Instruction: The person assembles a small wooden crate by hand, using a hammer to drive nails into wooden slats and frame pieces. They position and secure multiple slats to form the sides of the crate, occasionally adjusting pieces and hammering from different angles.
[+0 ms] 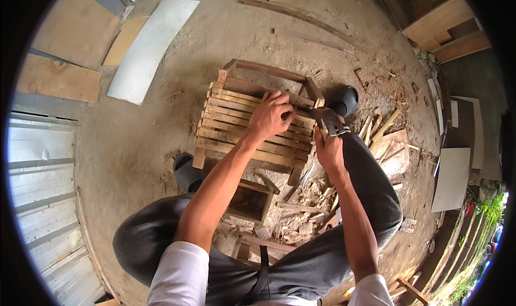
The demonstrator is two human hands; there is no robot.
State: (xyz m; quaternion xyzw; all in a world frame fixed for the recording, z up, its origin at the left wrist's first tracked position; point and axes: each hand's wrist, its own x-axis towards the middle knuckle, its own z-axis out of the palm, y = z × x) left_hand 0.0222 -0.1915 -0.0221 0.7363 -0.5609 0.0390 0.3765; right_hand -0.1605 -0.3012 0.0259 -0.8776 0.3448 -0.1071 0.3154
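A person is holding a dark metal-headed hammer (329,120) at the right end of a small slatted wooden frame (279,158).
The frame is standing mid-scene on the brown dirt floor (140,144), between two black shoes (187,172). The right hand (331,151) is gripping the hammer close to its head, fingers wrapped around the handle; the left hand (271,115) is resting over the far slats, fingers curled inward, and whether they are pinching anything one cannot tell. An open brown wooden box (267,206) is sitting nearer the body; pale wood scraps (303,207) are lying to its right.
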